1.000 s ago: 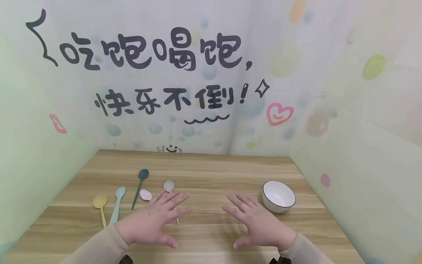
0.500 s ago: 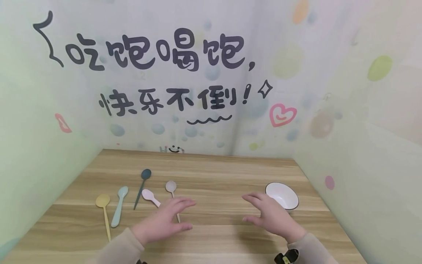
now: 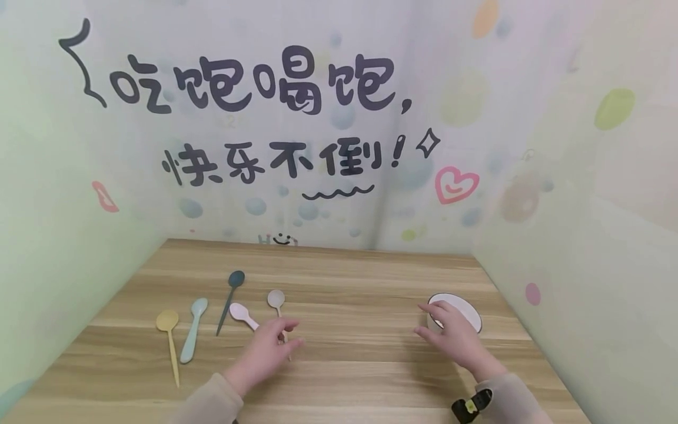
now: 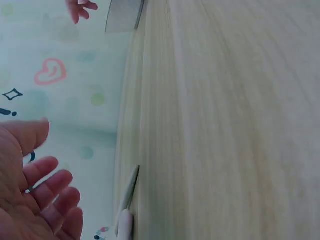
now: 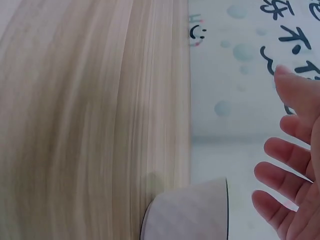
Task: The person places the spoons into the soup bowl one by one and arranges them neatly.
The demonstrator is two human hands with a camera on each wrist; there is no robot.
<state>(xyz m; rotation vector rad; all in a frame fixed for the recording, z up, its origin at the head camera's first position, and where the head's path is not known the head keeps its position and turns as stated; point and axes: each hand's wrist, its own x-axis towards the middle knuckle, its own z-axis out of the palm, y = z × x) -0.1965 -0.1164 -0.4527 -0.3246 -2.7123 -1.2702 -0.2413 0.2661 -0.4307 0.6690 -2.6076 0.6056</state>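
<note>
My right hand [image 3: 458, 338] hovers at the near left side of a white bowl [image 3: 466, 309] with a dark rim, hiding part of it. In the right wrist view, the fingers hang loosely bent beside the bowl [image 5: 190, 215], with a gap between them and its rim. My left hand [image 3: 265, 350] holds nothing and stays over the near ends of a pink spoon [image 3: 239, 311] and a beige spoon [image 3: 275, 298], covering part of both. From the left wrist view, its fingers are loosely curled above the table, palm showing.
Left of the left hand lie a dark teal spoon [image 3: 236, 279], a light blue spoon [image 3: 195, 330] and a yellow spoon [image 3: 168, 321] on the wooden table [image 3: 349, 282]. Printed walls [image 3: 339, 224] close off the back and both sides.
My right hand has moved right, from left of the bowl to over its near side. The left hand has drawn its spread fingers together and bent them. The spoons stay put.
</note>
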